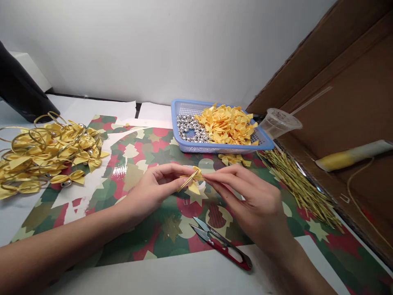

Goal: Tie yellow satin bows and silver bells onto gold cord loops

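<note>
My left hand (153,192) and my right hand (245,200) meet in the middle of the view. Their fingertips pinch a small yellow ribbon bow (193,182) with a gold twist tie (188,181) across it. Both hands are shut on it, and my fingers hide part of the bow. Beyond them stands a blue plastic basket (221,149) holding silver jingle bells (188,128) and a heap of yellow ribbon pieces (227,125). Red-handled thread snips (221,246) lie below my right hand, not touched.
A tangled pile of yellow bows with gold loops (46,153) lies at the left. Loose gold twist ties (297,184) spread at the right on Christmas-patterned paper (172,233). A clear plastic cup (279,123), a yellow-wrapped roll (353,155) and a cardboard box wall (337,82) stand farther right.
</note>
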### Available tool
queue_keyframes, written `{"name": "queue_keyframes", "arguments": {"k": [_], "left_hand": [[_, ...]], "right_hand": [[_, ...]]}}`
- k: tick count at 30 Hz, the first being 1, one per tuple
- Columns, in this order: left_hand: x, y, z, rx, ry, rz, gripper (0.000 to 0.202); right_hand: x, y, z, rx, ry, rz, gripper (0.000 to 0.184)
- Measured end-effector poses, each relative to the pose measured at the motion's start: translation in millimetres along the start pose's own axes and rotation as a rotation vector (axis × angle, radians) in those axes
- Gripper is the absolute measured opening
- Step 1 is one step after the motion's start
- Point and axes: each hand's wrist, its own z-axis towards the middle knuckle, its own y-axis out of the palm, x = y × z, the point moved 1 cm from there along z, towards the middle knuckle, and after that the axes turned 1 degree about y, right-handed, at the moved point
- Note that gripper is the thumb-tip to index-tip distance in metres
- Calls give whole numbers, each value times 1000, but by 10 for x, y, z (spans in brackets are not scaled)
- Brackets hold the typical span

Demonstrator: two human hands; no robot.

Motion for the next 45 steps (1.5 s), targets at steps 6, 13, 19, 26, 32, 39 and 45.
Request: {"name": "queue_keyframes", "arguments": {"k": [6, 13, 19, 26, 32, 39, 45], "left_hand": [[-10, -8, 3, -10, 2, -3, 12], [-24, -12, -4, 1, -7, 15, 14], [-12, -6, -1, 2, -9, 16, 18], [-18, -9, 8, 8, 2, 26, 16], [-18, -6, 6, 3, -10, 9, 15], [-13, -3, 5, -2, -17, 2, 14], [-15, -9, -9, 6, -19, 14, 14]], "right_hand": [[-20, 28, -31, -24, 12, -74, 21], [-23, 40, -46, -19, -1, -81, 19], [-30, 39, -52, -19, -7, -93, 20], [-17, 30, -50, -19, -14, -78, 20], [-18, 31, -51, -23, -9, -79, 18], [-29, 33, -41, -24, -15, -65, 19], [-22, 44, -52, -28, -15, -65, 18]]}}
